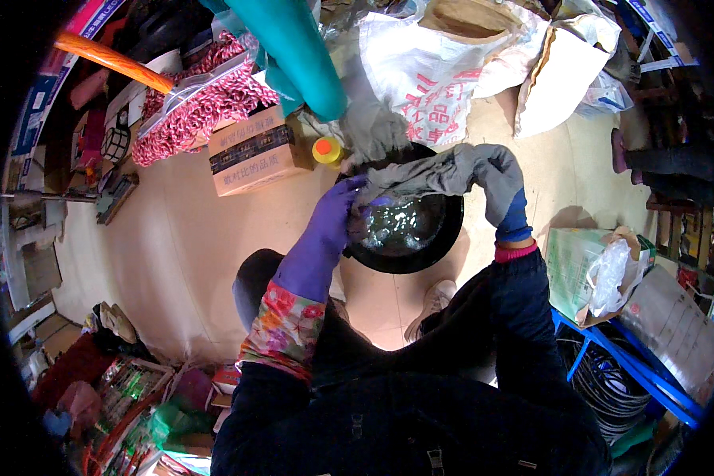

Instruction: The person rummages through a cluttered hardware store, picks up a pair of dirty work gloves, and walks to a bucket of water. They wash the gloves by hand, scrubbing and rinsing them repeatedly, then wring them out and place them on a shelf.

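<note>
A wet grey cloth [419, 178] is stretched between my two hands over a round black basin [452, 241] on the floor. Foamy, glinting water [401, 225] lies in the basin. My left hand [339, 199], in a purple rubber glove with a floral sleeve, grips the cloth's left end at the basin's left rim. Cloth partly hides its fingertips. My right hand [503, 181] wears a grey and blue work glove and grips the other end, above and beyond the right rim. More grey cloth [372, 131] lies at the basin's far side.
A yellow container with an orange cap [327, 152] and a cardboard box [256, 152] stand left of the basin. Behind are a red-and-white mop head [202, 113], a teal roll [300, 65] and a white woven sack [416, 65]. Another person's legs [672, 163] show at right.
</note>
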Tool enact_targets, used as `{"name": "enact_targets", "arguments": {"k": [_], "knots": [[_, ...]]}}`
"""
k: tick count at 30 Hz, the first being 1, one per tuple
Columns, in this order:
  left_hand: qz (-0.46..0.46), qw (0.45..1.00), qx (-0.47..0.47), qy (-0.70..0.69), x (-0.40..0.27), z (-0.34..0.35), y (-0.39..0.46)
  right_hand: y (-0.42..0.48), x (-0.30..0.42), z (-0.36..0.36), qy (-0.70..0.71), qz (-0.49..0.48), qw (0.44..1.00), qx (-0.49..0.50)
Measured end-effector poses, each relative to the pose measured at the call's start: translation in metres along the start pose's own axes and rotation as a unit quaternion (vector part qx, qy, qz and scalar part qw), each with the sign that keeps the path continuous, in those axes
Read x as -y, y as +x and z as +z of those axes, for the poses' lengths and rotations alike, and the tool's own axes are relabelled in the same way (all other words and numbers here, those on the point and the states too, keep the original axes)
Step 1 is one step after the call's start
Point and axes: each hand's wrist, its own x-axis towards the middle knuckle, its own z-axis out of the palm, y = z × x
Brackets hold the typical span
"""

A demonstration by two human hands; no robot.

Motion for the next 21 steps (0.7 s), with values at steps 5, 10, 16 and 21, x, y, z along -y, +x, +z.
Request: {"name": "enact_targets", "arguments": {"k": [5,10,16,21], "knots": [[0.033,0.972,0.112,0.203,0.004,0.012,-0.016,0.005,0.007,-0.005,0.023,-0.053,0.997,-0.049],[-0.015,0.994,0.055,-0.088,-0.008,0.033,-0.014,0.001,0.033,0.003,0.256,0.107,0.957,0.084],[0.349,0.904,0.065,0.236,0.003,0.069,-0.029,-0.004,0.017,0.018,0.55,0.343,0.694,0.312],[0.232,0.947,0.113,0.191,0.003,0.089,-0.054,-0.026,0.016,0.056,0.256,0.254,0.917,0.172]]}}
